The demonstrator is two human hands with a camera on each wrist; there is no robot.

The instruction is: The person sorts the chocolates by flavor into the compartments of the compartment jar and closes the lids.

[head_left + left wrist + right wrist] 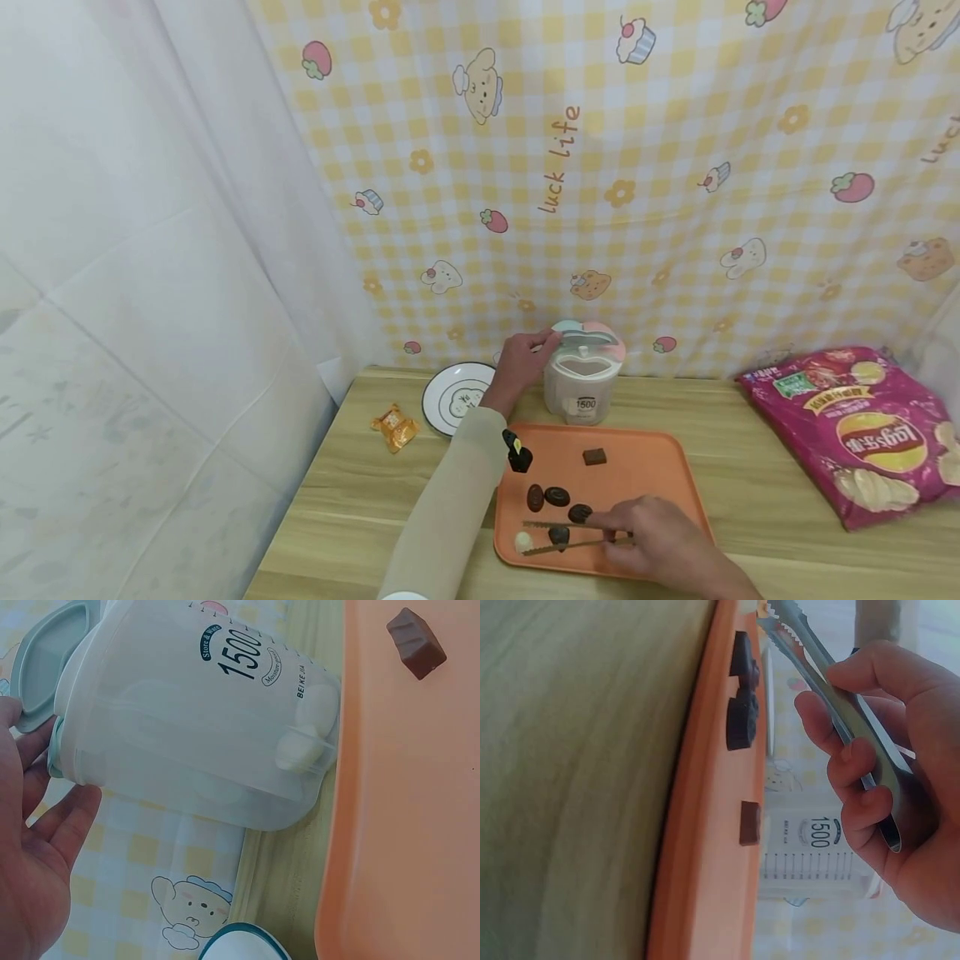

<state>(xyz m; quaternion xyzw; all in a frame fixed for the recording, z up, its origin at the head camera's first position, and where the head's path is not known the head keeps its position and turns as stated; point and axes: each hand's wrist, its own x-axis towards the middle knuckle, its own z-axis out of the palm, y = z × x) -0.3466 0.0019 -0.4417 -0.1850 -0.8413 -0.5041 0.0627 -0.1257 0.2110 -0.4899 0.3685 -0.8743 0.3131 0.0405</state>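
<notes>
My left hand [522,364] is at the top of a clear storage container [581,387], its fingers on the raised flap lid [56,656] and rim. A few whitish rounded pieces [304,746] lie inside the container. My right hand [660,537] grips metal tongs [844,712] low over the orange tray [637,475]. The tongs' spread tips stand either side of a small white piece [523,542]. Near them on the tray lie dark chocolates [557,497], with one partly behind the tongs. A brown rectangular chocolate [594,457] sits toward the tray's back.
A white plate with a dark rim [442,398] is behind my left forearm, which partly covers it. Left of the plate lies an orange wrapped snack [395,428]. On the right rests a purple chip bag [862,433]. A checked curtain [637,233] hangs behind the table.
</notes>
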